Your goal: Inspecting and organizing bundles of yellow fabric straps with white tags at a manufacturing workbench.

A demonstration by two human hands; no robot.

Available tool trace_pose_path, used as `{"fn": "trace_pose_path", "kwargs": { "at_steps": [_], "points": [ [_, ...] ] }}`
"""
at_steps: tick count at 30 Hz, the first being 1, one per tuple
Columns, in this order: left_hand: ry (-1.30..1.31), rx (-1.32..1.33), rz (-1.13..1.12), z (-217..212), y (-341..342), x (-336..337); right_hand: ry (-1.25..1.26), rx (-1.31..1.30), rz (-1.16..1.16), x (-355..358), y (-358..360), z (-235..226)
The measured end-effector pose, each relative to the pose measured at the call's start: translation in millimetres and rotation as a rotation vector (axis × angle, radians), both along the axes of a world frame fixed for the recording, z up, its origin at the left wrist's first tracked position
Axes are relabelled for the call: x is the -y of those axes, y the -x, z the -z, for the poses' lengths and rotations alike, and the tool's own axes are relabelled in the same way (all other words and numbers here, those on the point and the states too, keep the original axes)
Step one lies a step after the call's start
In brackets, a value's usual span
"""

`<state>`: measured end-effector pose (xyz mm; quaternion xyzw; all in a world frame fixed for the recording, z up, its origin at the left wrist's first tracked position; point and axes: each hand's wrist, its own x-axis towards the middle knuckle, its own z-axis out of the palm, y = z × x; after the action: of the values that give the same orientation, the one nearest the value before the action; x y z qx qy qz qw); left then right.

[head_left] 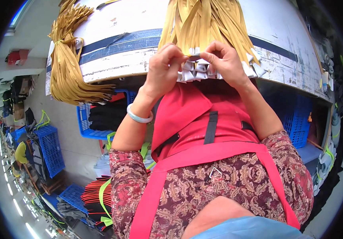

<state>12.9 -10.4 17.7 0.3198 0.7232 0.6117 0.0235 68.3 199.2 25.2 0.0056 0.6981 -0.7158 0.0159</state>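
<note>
A thick bunch of flat golden straps (203,24) lies across the white table, its ends toward me. White folded tabs (197,71) cover these ends along the table's front edge. My left hand (165,67) is closed in a pinch at the left of one strap end. Opposite it, my right hand (225,63) pinches the same end with thumb and forefinger. A short greyish piece (194,57) shows between the fingertips; its exact form is partly hidden by the fingers.
Another tied bundle of golden straps (65,75) hangs over the table's left edge. A dark blue band crosses the worn tabletop (135,18). Blue plastic crates (84,119) stand below, one holding dark material. Red-edged black pieces (95,199) with a neon tie are at lower left.
</note>
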Motion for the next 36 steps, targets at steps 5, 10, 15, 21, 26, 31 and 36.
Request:
{"fn": "trace_pose_path", "kwargs": {
  "at_steps": [5, 10, 15, 21, 26, 31, 36],
  "points": [
    [-0.463, -0.009, -0.661, -20.1, 72.5, 101.7, -0.104, -0.054, 0.177, -30.1, -6.4, 0.1],
    [0.105, -0.162, -0.487, -7.9, 50.8, 76.8, -0.484, -0.140, 0.188, -44.8, -14.5, -2.7],
    [0.426, -0.322, -0.209, 26.5, 1.9, -4.6, -0.604, -0.192, 0.195, -40.2, -3.1, -8.3],
    [0.508, -0.298, -0.092, 37.8, 7.8, -10.4, -0.668, -0.222, 0.096, -38.4, -1.7, -6.5],
    [0.575, -0.260, -0.136, 35.7, 1.4, -5.9, -0.779, -0.216, 0.048, -36.4, 4.6, -8.0],
    [0.561, -0.309, -0.158, 33.9, 1.3, -7.4, -1.267, -0.280, -0.047, -28.2, 3.3, 6.6],
    [0.440, -0.421, -0.134, 20.3, -6.6, -31.2, -1.432, -0.244, -0.061, -14.7, -1.9, 14.2]
  ]
}}
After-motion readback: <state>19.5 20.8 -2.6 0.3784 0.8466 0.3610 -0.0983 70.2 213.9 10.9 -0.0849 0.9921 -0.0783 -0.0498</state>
